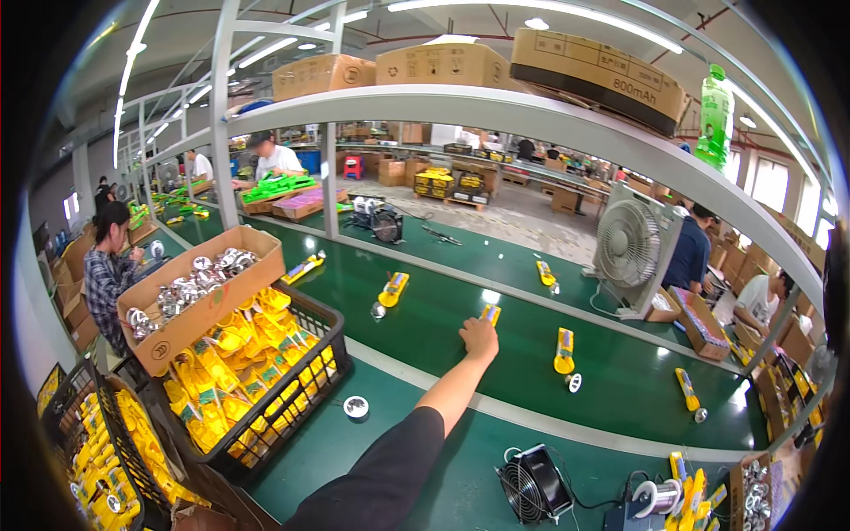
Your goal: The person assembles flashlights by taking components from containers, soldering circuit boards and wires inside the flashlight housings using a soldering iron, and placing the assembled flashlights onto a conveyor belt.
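Note:
My left hand (479,340), at the end of a black sleeve, reaches over the green conveyor belt (434,332). Its fingers are closed on the near end of a yellow flashlight body (490,314); part of that body is hidden under the hand. Other yellow flashlight bodies lie spaced along the belt, one (394,288) to the left and another (564,350) to the right, each with a silver reflector head beside its end. A loose round reflector (356,407) rests on the green bench nearer to me. My right hand is out of view.
At left, a black crate (332,358) of yellow bodies supports a cardboard box (226,288) of reflectors. A small black fan (535,485) and a solder wire spool (657,497) stand near right. A larger fan (629,252) stands beyond the belt, under a shelf beam (443,102). Several people work around.

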